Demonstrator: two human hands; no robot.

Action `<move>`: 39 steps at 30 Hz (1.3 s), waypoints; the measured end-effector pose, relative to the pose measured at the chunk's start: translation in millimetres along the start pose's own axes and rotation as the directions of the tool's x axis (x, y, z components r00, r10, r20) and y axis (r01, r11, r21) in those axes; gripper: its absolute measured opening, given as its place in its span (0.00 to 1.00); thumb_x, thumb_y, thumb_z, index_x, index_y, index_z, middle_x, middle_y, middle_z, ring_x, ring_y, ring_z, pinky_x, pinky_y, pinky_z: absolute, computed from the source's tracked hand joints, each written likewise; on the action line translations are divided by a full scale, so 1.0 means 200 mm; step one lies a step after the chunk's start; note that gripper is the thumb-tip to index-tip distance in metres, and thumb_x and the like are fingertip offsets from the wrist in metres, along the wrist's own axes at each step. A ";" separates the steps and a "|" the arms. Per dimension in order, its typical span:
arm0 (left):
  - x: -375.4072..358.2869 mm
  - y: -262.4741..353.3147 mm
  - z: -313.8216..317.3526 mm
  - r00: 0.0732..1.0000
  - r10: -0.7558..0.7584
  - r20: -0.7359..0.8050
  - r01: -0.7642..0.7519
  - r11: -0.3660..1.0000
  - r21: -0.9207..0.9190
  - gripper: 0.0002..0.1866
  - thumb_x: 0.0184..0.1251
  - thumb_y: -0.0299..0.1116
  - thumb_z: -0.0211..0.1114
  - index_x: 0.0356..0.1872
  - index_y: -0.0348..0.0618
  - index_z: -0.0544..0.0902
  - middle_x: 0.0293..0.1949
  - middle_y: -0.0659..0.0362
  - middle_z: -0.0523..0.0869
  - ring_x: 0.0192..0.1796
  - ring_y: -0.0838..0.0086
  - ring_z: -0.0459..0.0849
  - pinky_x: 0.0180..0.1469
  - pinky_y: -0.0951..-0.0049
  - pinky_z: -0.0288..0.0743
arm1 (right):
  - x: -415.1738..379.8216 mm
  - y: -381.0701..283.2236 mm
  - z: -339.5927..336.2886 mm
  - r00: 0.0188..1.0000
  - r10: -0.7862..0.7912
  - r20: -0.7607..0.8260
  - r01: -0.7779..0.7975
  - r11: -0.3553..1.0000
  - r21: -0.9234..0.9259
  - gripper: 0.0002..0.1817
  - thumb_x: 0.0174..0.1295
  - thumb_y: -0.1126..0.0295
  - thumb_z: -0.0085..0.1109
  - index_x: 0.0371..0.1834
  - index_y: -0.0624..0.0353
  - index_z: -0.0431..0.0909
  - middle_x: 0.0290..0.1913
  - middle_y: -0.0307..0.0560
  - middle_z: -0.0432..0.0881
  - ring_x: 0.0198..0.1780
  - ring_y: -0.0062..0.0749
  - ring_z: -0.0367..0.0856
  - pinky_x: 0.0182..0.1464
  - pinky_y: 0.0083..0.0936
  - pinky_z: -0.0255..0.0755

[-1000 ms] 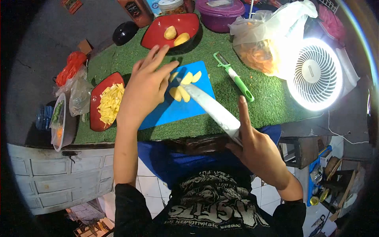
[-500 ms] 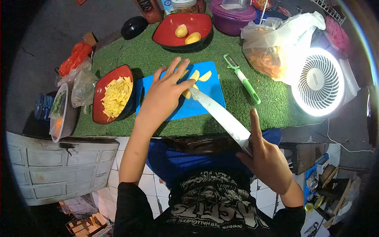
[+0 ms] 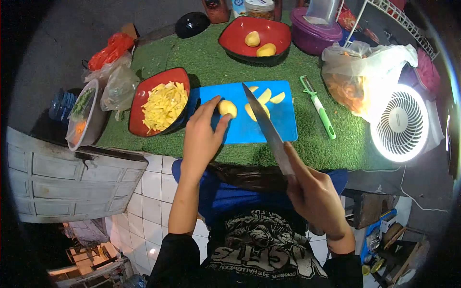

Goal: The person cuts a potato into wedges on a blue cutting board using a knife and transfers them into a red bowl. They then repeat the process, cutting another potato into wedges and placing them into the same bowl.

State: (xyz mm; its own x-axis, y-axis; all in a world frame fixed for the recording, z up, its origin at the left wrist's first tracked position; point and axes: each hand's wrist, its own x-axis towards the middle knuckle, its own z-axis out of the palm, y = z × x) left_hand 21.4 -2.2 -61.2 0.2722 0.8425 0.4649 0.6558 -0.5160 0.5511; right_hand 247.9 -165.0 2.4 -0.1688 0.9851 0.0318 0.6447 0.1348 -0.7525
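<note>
Left of left hand: bowl of cut strips (image 3: 165,103) | left hand (image 3: 204,132): fingers curved around potato (image 3: 227,109), on board (image 3: 240,132) | right of it: slices (image 3: 264,96) | right hand (image 3: 312,192): gripping knife (image 3: 269,129), blade over board

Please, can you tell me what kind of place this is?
Probably a home kitchen or a small food stall: a knife and a blue cutting board with potato pieces, a red bowl of cut potato strips, and a green-handled peeler.

Matt blue board (image 3: 283,125), glossy red bowl (image 3: 230,41), smooth metal knife (image 3: 269,129), clear plastic bag (image 3: 118,89).
</note>
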 end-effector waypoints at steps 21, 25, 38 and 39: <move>0.01 -0.04 0.04 0.996 -0.085 0.039 0.085 0.996 -0.001 0.22 0.63 0.33 0.74 0.59 0.42 0.86 0.60 0.44 0.86 0.60 0.57 0.86 0.62 0.64 0.74 | 0.32 -0.07 0.19 0.996 0.019 0.091 0.011 0.949 -0.316 0.48 0.62 0.75 0.61 0.83 0.67 0.43 0.31 0.59 0.76 0.26 0.56 0.80 0.30 0.48 0.77; 0.02 -0.04 0.05 0.994 -0.099 0.034 0.099 0.995 0.015 0.24 0.62 0.31 0.75 0.61 0.46 0.86 0.60 0.46 0.86 0.56 0.58 0.87 0.61 0.64 0.77 | 0.42 -0.08 0.24 0.993 0.044 0.111 0.005 0.915 -0.404 0.46 0.63 0.75 0.59 0.81 0.71 0.45 0.29 0.61 0.77 0.23 0.55 0.81 0.25 0.45 0.77; 0.01 -0.04 0.06 0.991 -0.137 0.004 0.137 0.991 0.006 0.24 0.61 0.32 0.76 0.60 0.47 0.87 0.59 0.49 0.88 0.51 0.62 0.87 0.58 0.66 0.77 | 0.44 -0.06 0.16 0.996 0.056 0.076 -0.035 0.967 -0.253 0.43 0.65 0.75 0.59 0.81 0.68 0.47 0.31 0.60 0.77 0.29 0.57 0.79 0.35 0.50 0.74; 0.01 -0.04 0.06 0.993 -0.121 0.009 0.122 0.992 -0.023 0.23 0.62 0.34 0.75 0.60 0.44 0.87 0.58 0.47 0.88 0.57 0.61 0.86 0.60 0.65 0.74 | 0.43 -0.06 0.16 0.997 0.024 0.071 -0.005 0.968 -0.252 0.44 0.65 0.75 0.59 0.82 0.68 0.47 0.31 0.59 0.76 0.29 0.56 0.79 0.35 0.49 0.73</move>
State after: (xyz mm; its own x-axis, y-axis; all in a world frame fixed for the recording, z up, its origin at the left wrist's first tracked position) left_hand 24.7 4.6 -73.2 0.1972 0.9003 0.3881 0.6677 -0.4132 0.6192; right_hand 202.1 -85.1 -6.5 -0.2059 0.9780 -0.0331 0.8128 0.1521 -0.5623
